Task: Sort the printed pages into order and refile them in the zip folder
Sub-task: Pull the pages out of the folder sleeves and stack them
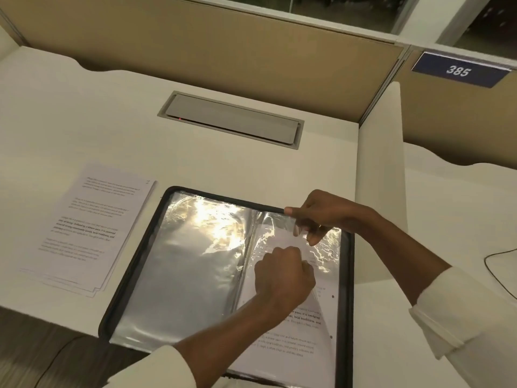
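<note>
Here we have the zip folder (131, 267) lying open on the desk (223, 163), its near edge hanging over the desk's front, and one page (291, 343) partway into a clear sleeve (327, 247) on the folder's right half. Our right hand (321, 217) pinches the top edge of that sleeve between thumb and fingers and lifts it to hold the mouth open. Our left hand (282, 273) is curled over the upper part of the page and seems to grip it, though the fingertips are hidden under the knuckles. The stack of pages (84, 228) lies just left of the folder, slightly fanned. To do this step well, we should hold the mouth of the sleeve wide and taut, so the plastic does not cling or fold inward. The page should go in square to the sleeve, guided from its middle rather than one corner. Thin paper will likely buckle if pushed hard, so gentle strokes suit it better. A corner catching on the sleeve's seam is the main risk.
</note>
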Motion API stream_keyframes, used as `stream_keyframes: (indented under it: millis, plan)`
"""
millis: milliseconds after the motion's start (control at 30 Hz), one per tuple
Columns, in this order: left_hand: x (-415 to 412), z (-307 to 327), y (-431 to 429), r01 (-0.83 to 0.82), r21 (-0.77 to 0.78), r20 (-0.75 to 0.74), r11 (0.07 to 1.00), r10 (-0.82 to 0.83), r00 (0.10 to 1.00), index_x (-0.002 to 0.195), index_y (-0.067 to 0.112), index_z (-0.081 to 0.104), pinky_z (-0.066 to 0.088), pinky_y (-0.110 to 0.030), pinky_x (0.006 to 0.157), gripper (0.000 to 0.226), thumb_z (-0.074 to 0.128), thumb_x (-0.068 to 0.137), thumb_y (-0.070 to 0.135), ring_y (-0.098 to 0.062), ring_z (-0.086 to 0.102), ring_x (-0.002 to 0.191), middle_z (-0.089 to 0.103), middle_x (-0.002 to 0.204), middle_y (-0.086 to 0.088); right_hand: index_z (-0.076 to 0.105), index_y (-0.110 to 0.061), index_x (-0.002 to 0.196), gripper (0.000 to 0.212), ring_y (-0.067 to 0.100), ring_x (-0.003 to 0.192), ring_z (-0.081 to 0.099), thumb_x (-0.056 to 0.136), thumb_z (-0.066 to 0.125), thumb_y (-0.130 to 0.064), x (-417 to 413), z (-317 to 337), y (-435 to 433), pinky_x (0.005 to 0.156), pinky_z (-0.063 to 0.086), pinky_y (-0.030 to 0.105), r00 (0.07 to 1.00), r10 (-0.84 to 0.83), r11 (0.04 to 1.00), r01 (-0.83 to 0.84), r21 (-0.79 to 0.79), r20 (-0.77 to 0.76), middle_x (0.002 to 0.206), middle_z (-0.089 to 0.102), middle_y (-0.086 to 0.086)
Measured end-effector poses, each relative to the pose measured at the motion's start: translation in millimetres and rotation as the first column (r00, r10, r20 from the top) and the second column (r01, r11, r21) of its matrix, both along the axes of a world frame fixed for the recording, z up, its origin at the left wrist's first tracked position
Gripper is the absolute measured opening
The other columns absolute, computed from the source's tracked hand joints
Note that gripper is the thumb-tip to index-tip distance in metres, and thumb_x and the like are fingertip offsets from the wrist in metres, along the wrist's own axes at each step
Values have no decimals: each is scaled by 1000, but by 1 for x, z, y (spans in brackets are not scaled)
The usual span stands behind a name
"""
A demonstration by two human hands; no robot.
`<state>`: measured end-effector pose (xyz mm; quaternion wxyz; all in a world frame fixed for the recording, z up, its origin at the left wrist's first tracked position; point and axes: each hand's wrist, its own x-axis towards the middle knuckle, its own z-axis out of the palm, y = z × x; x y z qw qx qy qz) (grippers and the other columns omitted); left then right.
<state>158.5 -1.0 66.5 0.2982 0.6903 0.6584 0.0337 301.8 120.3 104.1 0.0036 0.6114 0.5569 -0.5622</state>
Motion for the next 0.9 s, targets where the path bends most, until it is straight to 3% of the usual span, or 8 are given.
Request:
stream_keyframes:
  millis: [233, 333, 433, 500, 567, 633, 800, 900]
  plan:
    - [8, 1, -4, 32, 117, 11, 993, -34, 999, 105, 21, 70, 41, -28, 70, 37, 47, 107, 50, -18, 71, 85, 75, 95, 3, 76, 3, 95, 12, 41, 78, 78, 95, 69, -7, -2, -6, 17, 75, 67, 47, 972, 93, 994, -78, -77, 216, 96, 76, 21]
    - [11, 1, -3, 55, 166, -15, 985, -54, 998, 115, 22, 71, 40, -25, 71, 39, 46, 108, 52, -18, 72, 86, 76, 100, 5, 75, 8, 99, 11, 38, 76, 79, 91, 71, 1, -5, -8, 24, 74, 67, 46, 956, 138, 987, -111, -118, 259, 93, 78, 20]
    - [17, -5, -4, 116, 198, -32, 973, -112, 993, 115, 21, 72, 52, -26, 73, 35, 52, 106, 47, -17, 73, 82, 76, 99, 4, 77, 8, 98, 14, 38, 77, 79, 86, 78, 2, -8, -13, 32, 74, 67, 47, 943, 157, 983, -120, -139, 294, 95, 78, 19]
    - [22, -10, -7, 132, 262, -63, 956, -120, 991, 97, 21, 77, 58, -27, 63, 25, 73, 94, 45, -14, 69, 63, 74, 81, 5, 77, 7, 100, 17, 36, 78, 79, 83, 80, 5, -10, -14, 37, 77, 67, 47, 929, 194, 975, -147, -169, 315, 94, 78, 19]
    - [25, -15, -9, 150, 296, -109, 943, -122, 986, 71, 23, 75, 51, -22, 44, 29, 93, 69, 45, -9, 55, 39, 63, 55, 10, 78, 7, 102, 25, 32, 77, 80, 82, 87, -4, -13, -13, 40, 84, 65, 48, 920, 238, 960, -175, -219, 310, 92, 80, 18]
    - [29, -21, -9, 167, 334, -136, 928, -128, 982, 65, 24, 74, 45, -20, 40, 34, 98, 57, 46, -9, 49, 33, 58, 49, 10, 78, 7, 97, 38, 31, 74, 79, 75, 96, -18, -17, -11, 42, 87, 65, 49, 909, 274, 946, -196, -257, 316, 86, 80, 17]
    - [29, -23, -9, 214, 342, -129, 915, -180, 975, 67, 25, 76, 46, -20, 42, 35, 96, 61, 53, -11, 54, 36, 60, 51, 11, 74, 12, 102, 47, 36, 77, 79, 69, 98, -11, -26, -15, 44, 88, 64, 52, 892, 307, 910, -173, -376, 333, 90, 79, 21]
    - [26, -27, -13, 202, 393, -101, 897, -176, 979, 81, 26, 78, 51, -24, 52, 42, 71, 86, 67, -12, 65, 50, 69, 65, 10, 76, 10, 101, 45, 38, 82, 79, 68, 99, -12, -27, -18, 44, 83, 66, 48, 865, 354, 887, -190, -422, 354, 95, 80, 19]
